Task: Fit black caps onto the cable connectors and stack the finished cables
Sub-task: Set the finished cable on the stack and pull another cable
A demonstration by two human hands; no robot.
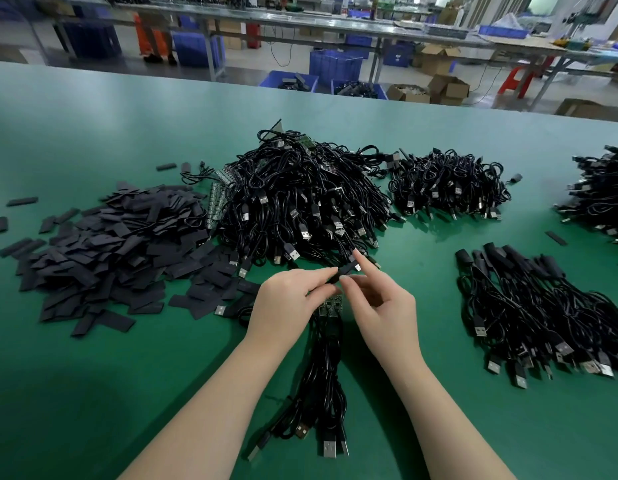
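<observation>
Hands: our left hand (283, 303) and right hand (380, 306) pinch one black cap (345, 270) between fingertips, above the green table (93, 133).
Connector: hidden inside cap; we cannot confirm seating.
Cables under wrists (321, 393): partly covered.
Loose caps (103, 251): left.
Finished stack (536, 313): right, cut off.

text: none legible | labels: none | view possibly too blurred

Green table (93, 140), black caps (103, 244), black cables (300, 195) — blue crates (335, 65), perhaps orange clothing (150, 39)

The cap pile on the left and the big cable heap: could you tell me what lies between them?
Head view: strips of small metal springs lie between the cap pile and cable heap.
</observation>
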